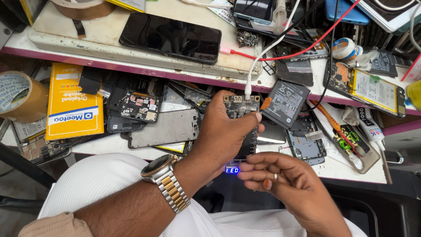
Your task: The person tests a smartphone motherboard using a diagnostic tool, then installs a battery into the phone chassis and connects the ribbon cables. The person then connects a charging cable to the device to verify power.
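With the left hand (223, 131) gripping the powered circuit board (243, 127) at the bench's near edge and the right hand (285, 180) pinching its lit near end, a slip could yank out the white cable (263, 57).

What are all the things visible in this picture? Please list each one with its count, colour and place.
circuit board: 1, black, centre, held in both hands
white cable: 1, plugged into the board's top edge
blue display: 1, lit, at the board's lower end
battery: 1, black, right of the board
smartphone: 1, black, on the upper shelf
red cable: 1, upper shelf
yellow box: 1, yellow with a blue patch, left
tape roll: 1, brown, far left
opened phone: 1, yellow battery inside, right
glue tube: 1, white, right
wristwatch: 1, silver and gold, left wrist
left hand: grip on the board
right hand: fingers at the board's lower end
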